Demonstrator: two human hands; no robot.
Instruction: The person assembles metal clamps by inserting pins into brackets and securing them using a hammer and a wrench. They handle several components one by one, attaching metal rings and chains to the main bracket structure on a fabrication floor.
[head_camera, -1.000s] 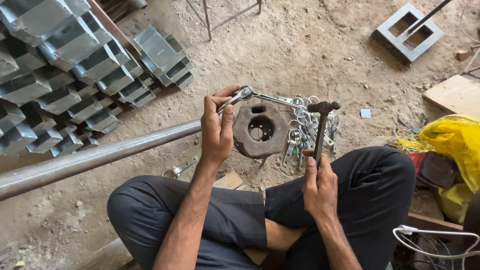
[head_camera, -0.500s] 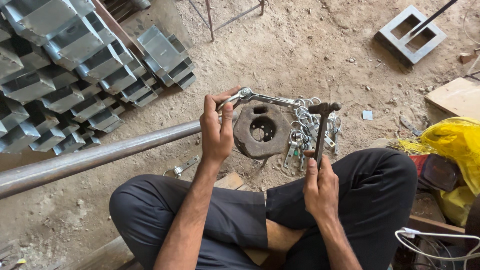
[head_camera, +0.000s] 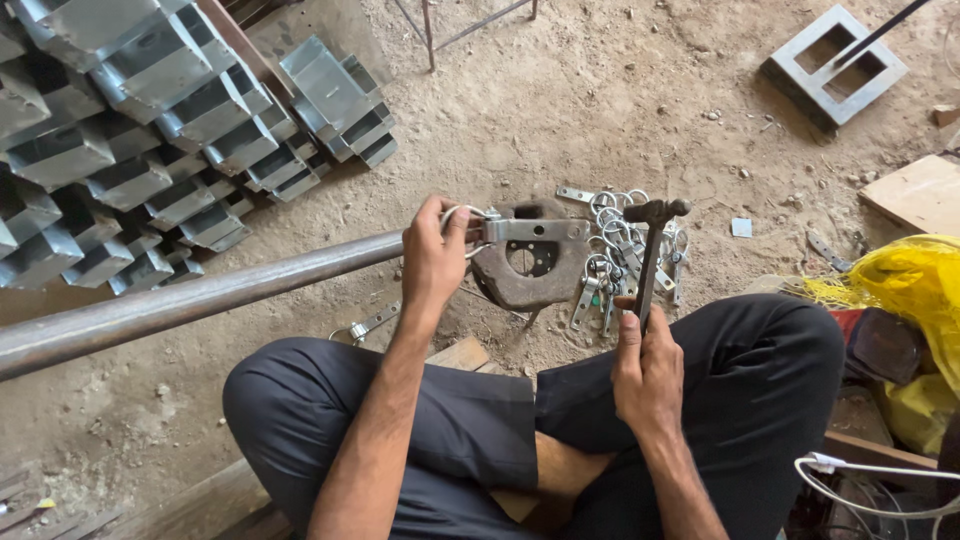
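Left hand, fingers pinching ringed hinge strap, now lowered flat onto rusted iron block at frame centre. Right hand gripping hammer, head raised beside hinge pile.

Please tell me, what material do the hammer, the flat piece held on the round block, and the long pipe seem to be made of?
Hammer: dark metal head, handle probably also metal, thin and dark.
Flat piece in the left hand: bright grey sheet metal, shiny with punched holes, perhaps zinc-coated.
Round block: heavy iron or steel, brown with rust.
Long pipe: steel, dull brown-grey sheen.
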